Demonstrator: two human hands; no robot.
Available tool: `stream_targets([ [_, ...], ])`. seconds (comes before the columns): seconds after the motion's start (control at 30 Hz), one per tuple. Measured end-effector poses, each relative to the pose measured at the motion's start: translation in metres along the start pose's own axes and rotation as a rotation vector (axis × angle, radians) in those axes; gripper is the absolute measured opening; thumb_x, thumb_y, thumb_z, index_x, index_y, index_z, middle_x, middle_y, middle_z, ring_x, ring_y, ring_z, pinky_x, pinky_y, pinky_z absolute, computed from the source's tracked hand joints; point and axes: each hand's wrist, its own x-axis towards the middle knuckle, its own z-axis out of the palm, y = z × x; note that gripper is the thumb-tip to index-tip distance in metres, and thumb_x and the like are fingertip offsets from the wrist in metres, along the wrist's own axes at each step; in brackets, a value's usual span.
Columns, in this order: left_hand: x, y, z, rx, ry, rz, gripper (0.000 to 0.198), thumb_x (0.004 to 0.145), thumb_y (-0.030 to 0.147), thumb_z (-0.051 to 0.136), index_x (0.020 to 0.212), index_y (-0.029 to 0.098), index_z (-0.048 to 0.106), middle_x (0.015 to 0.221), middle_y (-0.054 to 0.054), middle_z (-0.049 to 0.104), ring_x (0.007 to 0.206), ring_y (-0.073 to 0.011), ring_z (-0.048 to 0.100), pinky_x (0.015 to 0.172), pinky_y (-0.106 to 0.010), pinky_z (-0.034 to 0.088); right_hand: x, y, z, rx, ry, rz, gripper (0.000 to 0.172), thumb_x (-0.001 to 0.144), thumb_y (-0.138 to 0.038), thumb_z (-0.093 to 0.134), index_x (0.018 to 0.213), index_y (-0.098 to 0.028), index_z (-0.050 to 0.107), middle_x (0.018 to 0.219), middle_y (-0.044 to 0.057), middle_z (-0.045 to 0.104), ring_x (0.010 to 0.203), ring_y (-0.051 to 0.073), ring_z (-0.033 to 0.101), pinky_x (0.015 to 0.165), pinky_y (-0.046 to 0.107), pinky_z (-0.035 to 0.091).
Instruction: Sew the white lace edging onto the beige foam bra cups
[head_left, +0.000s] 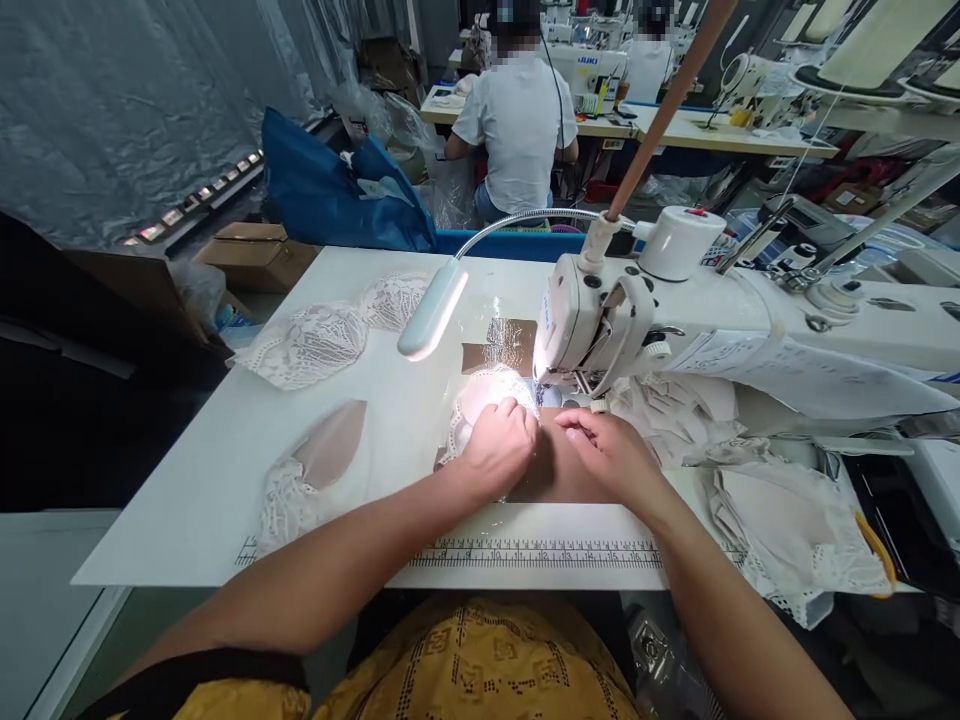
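My left hand (501,447) is closed, its curled fingers gripping the edge of a white lace bra cup (480,390) under the sewing machine head (574,310). The cup has a pale pink lining and lies just left of the needle area. To the right of the needle is my right hand (609,450), with thumb and fingers drawn together low over the brown plate (559,480). Whatever its fingertips pinch, if anything, is too small to make out. Part of the cup's edge is hidden behind my left fingers.
A joined pair of lace cups (307,345) and a beige piece with lace (334,445) lie to the left. Lace pieces are stacked (795,520) at right. A bendable lamp (435,310) hangs over the table; a printed ruler (540,553) runs along its front. A person (514,130) sits ahead.
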Motion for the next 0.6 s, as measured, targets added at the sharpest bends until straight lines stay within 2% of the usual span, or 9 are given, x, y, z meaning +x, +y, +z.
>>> stream_targets([
  [0.07,-0.004,0.009,0.0,-0.004,-0.017,0.026,0.029,0.09,0.021,0.045,0.069,0.012,0.062,0.065,-0.011,0.057,0.067,-0.0236,0.053,0.058,-0.034,0.041,0.005,0.0,0.007,-0.09,-0.005,-0.048,0.03,0.087,-0.015,0.043,0.099,-0.022,0.069,0.096,0.004,0.071,0.086,0.019,0.061,0.073,0.029,0.044],
  [0.13,-0.011,0.008,-0.007,-0.036,-0.044,0.048,0.032,0.093,0.025,0.042,0.074,0.011,0.064,0.07,-0.012,0.059,0.07,-0.024,0.054,0.06,-0.035,0.044,0.005,0.0,0.014,-0.17,-0.019,-0.123,0.03,0.087,-0.013,0.043,0.099,-0.022,0.069,0.098,0.004,0.069,0.086,0.018,0.06,0.071,0.027,0.042],
  [0.23,-0.019,-0.009,-0.02,-0.226,-0.072,0.053,0.036,0.096,0.026,0.039,0.077,0.012,0.066,0.08,-0.011,0.062,0.075,-0.0205,0.057,0.065,-0.032,0.048,0.0,0.0,0.023,-0.337,-0.03,-0.232,0.032,0.087,-0.007,0.043,0.097,-0.022,0.069,0.094,0.004,0.065,0.081,0.016,0.055,0.065,0.026,0.038],
  [0.3,-0.02,-0.023,-0.021,-0.363,-0.063,0.081,0.033,0.097,0.025,0.04,0.087,0.014,0.069,0.095,-0.01,0.066,0.084,-0.0188,0.06,0.073,-0.031,0.051,-0.002,0.001,0.027,-0.465,-0.024,-0.261,0.034,0.085,-0.003,0.043,0.099,-0.022,0.068,0.091,0.004,0.063,0.078,0.016,0.052,0.062,0.028,0.034],
  [0.4,-0.018,-0.039,-0.012,-0.394,-0.02,0.156,0.03,0.097,0.023,0.041,0.109,0.014,0.068,0.117,-0.011,0.066,0.093,-0.0218,0.06,0.08,-0.037,0.052,-0.002,0.0,0.031,-0.592,-0.021,-0.249,0.037,0.085,-0.001,0.042,0.102,-0.022,0.068,0.089,0.004,0.063,0.075,0.017,0.05,0.061,0.03,0.03],
  [0.5,-0.014,-0.044,0.004,-0.397,0.031,0.175,0.032,0.097,0.023,0.042,0.114,0.012,0.067,0.121,-0.013,0.065,0.09,-0.0243,0.06,0.077,-0.042,0.053,0.003,-0.002,0.033,-0.652,-0.027,-0.206,0.038,0.088,-0.003,0.04,0.106,-0.022,0.067,0.091,0.006,0.064,0.077,0.018,0.051,0.063,0.031,0.03],
  [0.6,-0.008,-0.047,0.019,-0.479,0.09,0.188,0.035,0.098,0.024,0.039,0.119,0.01,0.064,0.123,-0.017,0.063,0.096,-0.025,0.06,0.081,-0.042,0.054,0.007,-0.004,0.033,-0.675,-0.015,-0.157,0.04,0.088,-0.003,0.041,0.112,-0.023,0.065,0.098,0.007,0.066,0.081,0.02,0.054,0.064,0.032,0.032],
])
